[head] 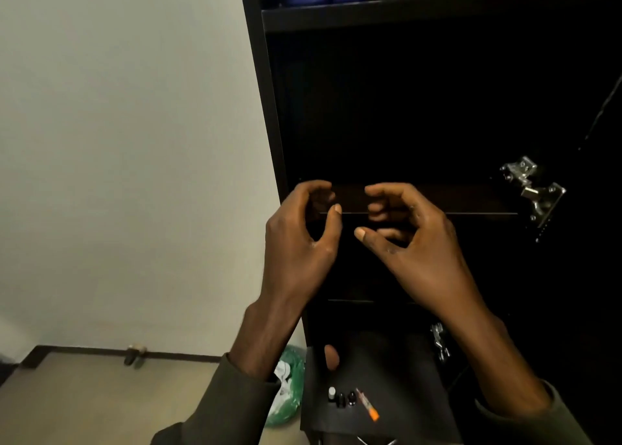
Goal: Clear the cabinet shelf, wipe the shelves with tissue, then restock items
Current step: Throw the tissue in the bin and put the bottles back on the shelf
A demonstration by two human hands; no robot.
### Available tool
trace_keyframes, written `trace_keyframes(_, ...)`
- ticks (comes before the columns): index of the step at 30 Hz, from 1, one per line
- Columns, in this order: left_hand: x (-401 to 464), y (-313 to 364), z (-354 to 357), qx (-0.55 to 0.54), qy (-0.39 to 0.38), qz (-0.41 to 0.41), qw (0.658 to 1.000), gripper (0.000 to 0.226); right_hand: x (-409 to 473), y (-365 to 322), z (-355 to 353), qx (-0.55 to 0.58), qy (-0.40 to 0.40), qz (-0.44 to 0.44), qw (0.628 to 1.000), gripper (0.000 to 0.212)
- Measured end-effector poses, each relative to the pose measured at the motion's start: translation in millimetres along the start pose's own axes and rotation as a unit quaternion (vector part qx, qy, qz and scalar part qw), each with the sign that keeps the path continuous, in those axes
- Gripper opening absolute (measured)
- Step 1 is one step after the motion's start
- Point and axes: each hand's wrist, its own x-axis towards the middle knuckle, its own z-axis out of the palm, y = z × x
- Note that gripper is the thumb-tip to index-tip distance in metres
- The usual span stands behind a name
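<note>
hovering at the front edge of the bare cabinet shelf (471,205); left hand (299,242) and right hand (417,252) curled loosely, fingers apart, holding nothing

Both arms reach forward and up from olive sleeves, wrists bare. The left hand (299,239) is raised with its fingers curled inward and thumb upright, grip loose and holding nothing. The right hand (417,242) faces it close by, fingers bent, thumb pointing left, equally empty; fingertips apart.
</note>
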Motion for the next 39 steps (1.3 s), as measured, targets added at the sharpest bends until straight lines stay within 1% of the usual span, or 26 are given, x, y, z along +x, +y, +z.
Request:
trace_keyframes(6,-55.9,-58.3,19.6,-0.004,-0.034,-0.088,0.996,0.015,-33.7,61.3,22.2,0.030,-0.042,0.109,0.993,0.036)
trace_keyframes(9,-89.2,-100.5,29.2,0.021,-0.071,-0.153,0.985,0.013,-48.8,100.3,31.0,0.009,-0.069,0.161,0.985,0.030)
trace_keyframes(13,-130.4,-164.0,39.9,0.082,-0.130,-0.256,0.954,0.013,-66.7,153.6,43.0,-0.026,-0.099,0.216,0.971,0.027)
trace_keyframes(18,-156.8,-211.2,55.9,0.129,-0.215,-0.330,0.910,0.014,-84.9,218.0,64.3,-0.058,-0.134,0.289,0.946,0.027)
trace_keyframes(22,-169.9,-234.3,73.2,0.162,-0.305,-0.330,0.879,0.016,-101.3,262.4,80.0,-0.088,-0.163,0.331,0.925,0.030)
trace_keyframes(26,-179.7,-247.8,84.6,0.188,-0.375,-0.299,0.857,0.033,-127.7,306.5,88.3,-0.130,-0.195,0.373,0.898,0.032)
trace_keyframes(28,-184.9,-257.5,88.6,0.194,-0.398,-0.291,0.848,0.035,-140.7,324.2,90.2,-0.143,-0.205,0.381,0.890,0.031)
trace_keyframes(34,-186.8,-272.2,96.6,0.208,-0.413,-0.274,0.844,0.044,-149.2,330.4,93.1,-0.168,-0.233,0.383,0.878,0.023)
trace_keyframes(39,-183.8,-282.4,107.9,0.213,-0.432,-0.242,0.842,0.056,-148.6,332.7,94.8,-0.187,-0.266,0.366,0.872,0.024)
